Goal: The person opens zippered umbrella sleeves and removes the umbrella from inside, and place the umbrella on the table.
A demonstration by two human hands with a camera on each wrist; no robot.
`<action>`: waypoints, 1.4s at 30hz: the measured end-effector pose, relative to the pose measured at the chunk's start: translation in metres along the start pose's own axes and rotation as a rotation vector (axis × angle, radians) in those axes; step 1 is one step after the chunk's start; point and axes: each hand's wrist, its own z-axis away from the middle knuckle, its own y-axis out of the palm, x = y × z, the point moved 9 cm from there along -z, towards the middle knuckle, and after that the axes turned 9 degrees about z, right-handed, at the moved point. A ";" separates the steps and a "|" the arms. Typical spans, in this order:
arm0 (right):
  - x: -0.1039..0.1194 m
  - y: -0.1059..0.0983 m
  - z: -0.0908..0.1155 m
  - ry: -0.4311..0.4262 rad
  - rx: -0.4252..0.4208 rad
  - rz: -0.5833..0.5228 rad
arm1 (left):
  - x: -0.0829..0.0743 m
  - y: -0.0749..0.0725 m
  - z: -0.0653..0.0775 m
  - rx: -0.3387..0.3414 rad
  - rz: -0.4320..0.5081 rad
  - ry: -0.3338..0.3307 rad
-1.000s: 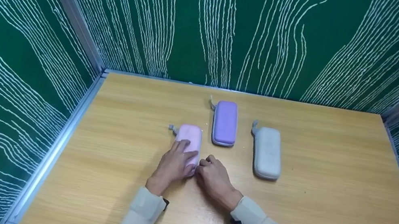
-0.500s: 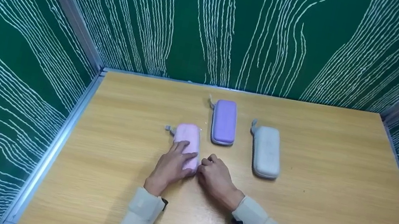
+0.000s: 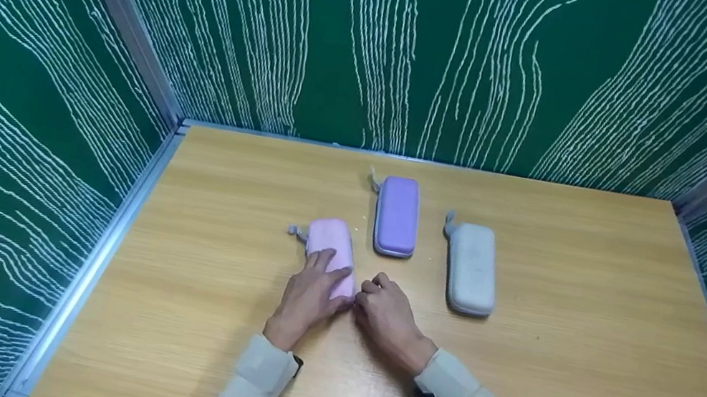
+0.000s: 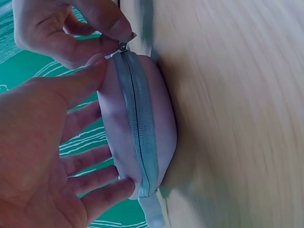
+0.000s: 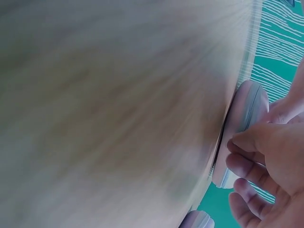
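A pink zip case lies flat on the wooden table with its grey strap at the far left end. My left hand rests over its near half, fingers fairly straight and spread on the lid, thumb against the near end. At that near end my right hand pinches the zipper pull between thumb and index finger. The grey zipper looks closed along the side in the left wrist view. In the right wrist view, the right hand's other fingers curl loosely beside the case.
A purple zip case lies behind and slightly right of the pink one. Farther right lies a grey zip case. Green walls with white wavy lines enclose the back and sides of the table.
The pink case has turned slightly, its far end moving left and its near end right. Both hands stay at it, shifting a little to the right.
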 end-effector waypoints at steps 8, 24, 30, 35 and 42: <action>0.000 -0.001 0.002 0.004 -0.011 -0.018 | 0.001 0.005 0.000 -0.014 -0.013 -0.024; 0.003 -0.004 0.006 0.031 -0.045 -0.051 | -0.005 0.010 -0.003 -0.041 -0.037 -0.096; 0.006 -0.004 0.006 0.030 -0.029 -0.074 | -0.008 0.012 -0.004 -0.058 -0.042 -0.130; 0.005 -0.004 0.006 0.039 -0.016 -0.078 | -0.010 0.013 -0.005 -0.052 -0.068 -0.139; 0.002 -0.002 0.005 0.069 0.035 -0.082 | -0.007 0.010 -0.011 0.086 -0.138 -0.082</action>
